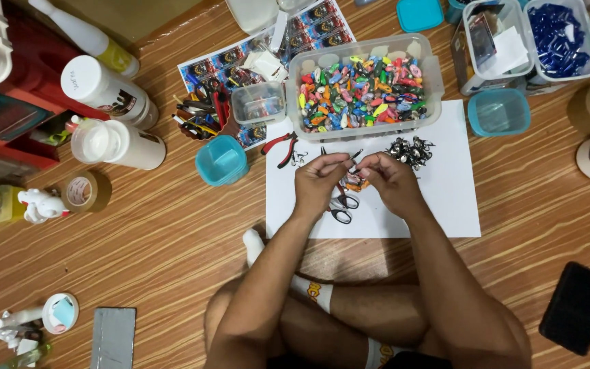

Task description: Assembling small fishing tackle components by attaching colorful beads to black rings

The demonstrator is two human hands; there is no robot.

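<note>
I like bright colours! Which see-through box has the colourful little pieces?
The big clear box just above the hands, on the white sheet. The small clear box beside it looks almost empty.

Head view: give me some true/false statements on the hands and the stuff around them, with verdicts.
1. Both hands, left hand and right hand, meet over the white paper sheet. True.
2. The clear tub of colourful small pieces is empty. False: it is full.
3. Red-handled pliers lie left of the hands. True.
4. The scissors are in the tub. False: they lie on the sheet under the hands.
</note>
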